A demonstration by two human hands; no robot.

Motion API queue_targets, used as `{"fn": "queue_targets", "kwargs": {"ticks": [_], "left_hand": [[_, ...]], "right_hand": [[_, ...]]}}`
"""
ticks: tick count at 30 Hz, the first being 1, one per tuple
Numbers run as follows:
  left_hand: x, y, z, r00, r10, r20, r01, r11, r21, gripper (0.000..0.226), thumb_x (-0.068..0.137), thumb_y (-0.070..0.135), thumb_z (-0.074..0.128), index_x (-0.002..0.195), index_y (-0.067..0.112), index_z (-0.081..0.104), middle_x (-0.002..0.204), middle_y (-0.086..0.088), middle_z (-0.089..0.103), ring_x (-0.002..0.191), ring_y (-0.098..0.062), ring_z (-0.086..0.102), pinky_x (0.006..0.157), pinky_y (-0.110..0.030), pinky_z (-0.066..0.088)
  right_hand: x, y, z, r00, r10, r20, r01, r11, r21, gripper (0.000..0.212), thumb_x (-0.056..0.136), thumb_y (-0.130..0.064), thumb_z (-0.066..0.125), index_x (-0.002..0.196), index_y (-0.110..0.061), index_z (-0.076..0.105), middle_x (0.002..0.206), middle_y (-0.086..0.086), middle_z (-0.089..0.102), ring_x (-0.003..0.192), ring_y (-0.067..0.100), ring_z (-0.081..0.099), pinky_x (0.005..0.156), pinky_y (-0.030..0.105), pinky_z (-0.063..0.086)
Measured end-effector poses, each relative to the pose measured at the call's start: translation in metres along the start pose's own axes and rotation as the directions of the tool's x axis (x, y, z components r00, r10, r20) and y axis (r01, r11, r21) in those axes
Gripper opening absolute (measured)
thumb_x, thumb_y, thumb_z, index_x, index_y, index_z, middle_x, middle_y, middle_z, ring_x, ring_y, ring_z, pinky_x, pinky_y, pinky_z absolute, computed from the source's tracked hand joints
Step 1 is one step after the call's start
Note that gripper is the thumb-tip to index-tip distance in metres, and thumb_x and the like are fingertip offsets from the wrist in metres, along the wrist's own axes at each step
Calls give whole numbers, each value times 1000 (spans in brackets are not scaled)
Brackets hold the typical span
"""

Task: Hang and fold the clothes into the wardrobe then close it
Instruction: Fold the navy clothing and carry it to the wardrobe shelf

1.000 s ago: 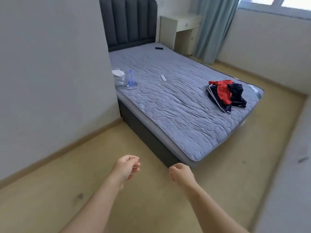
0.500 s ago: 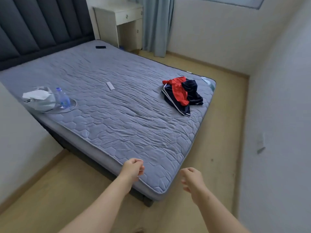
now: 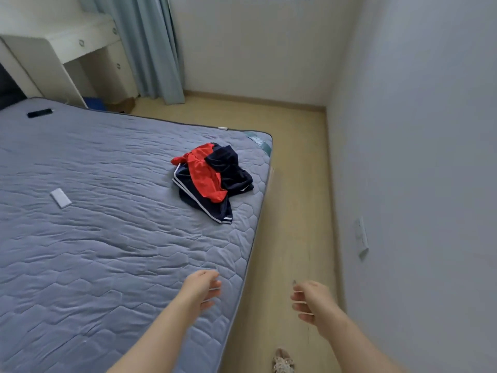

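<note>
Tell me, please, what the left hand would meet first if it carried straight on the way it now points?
Probably bare quilted mattress: the left hand hovers over its near corner, aimed up the bed. The pile of clothes lies further along, roughly in line; depth is unclear.

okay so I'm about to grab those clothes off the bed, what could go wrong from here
The red garment and the dark shorts lie tangled in one heap, so lifting one could drag the other off the nearby mattress corner onto the floor. Both the left hand and right hand are empty and far from the heap; leaning across risks a clumsy grab.
</note>
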State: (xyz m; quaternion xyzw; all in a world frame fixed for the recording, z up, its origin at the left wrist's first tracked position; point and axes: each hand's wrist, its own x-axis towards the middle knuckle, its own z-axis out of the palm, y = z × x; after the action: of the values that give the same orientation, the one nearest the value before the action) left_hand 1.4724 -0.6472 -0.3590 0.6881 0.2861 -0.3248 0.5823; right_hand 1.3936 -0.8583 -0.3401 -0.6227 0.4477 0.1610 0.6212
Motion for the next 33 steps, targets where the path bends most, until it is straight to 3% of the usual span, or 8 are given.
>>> {"fn": "queue_targets", "kwargs": {"ticks": [6,10,20,24,33], "left_hand": [[46,100,79,1000,-5,-22,4,999,-46,15,94,18,50,79,18,54,73,0,59,66,-13,57,58,-24,37],[83,148,89,994,32,-102,-39,997,-65,13,94,18,48,83,18,55,78,-2,59,71,-14,57,61,-25,36],[222,286,103,981,-78,-179,43,981,-190,19,92,12,45,74,17,49,69,0,52,58,-14,46,53,-24,30],[264,345,105,979,-48,-196,12,983,-183,12,93,20,48,83,20,55,80,0,61,68,-14,58,64,-27,41],[336,380,93,925,-187,-331,96,957,-274,13,91,19,46,84,21,57,81,2,61,64,-10,56,57,-22,41]], "right_hand": [[84,-104,-40,999,-14,31,16,998,-66,15,91,-7,44,77,-13,47,66,4,52,53,16,44,52,23,27],[134,-161,-32,995,2,99,13,988,-154,17,91,-9,45,76,-15,47,67,2,53,54,15,45,54,22,30],[268,-327,9,983,-15,180,79,933,-351,13,89,-7,45,79,-14,47,72,4,53,55,16,44,53,21,28],[315,-388,31,977,-40,207,124,904,-410,11,90,-6,44,82,-10,50,69,4,54,55,16,44,51,20,29],[417,-461,101,930,117,349,98,834,-543,15,92,-5,45,78,-9,48,67,7,50,52,18,40,52,21,29]]}}
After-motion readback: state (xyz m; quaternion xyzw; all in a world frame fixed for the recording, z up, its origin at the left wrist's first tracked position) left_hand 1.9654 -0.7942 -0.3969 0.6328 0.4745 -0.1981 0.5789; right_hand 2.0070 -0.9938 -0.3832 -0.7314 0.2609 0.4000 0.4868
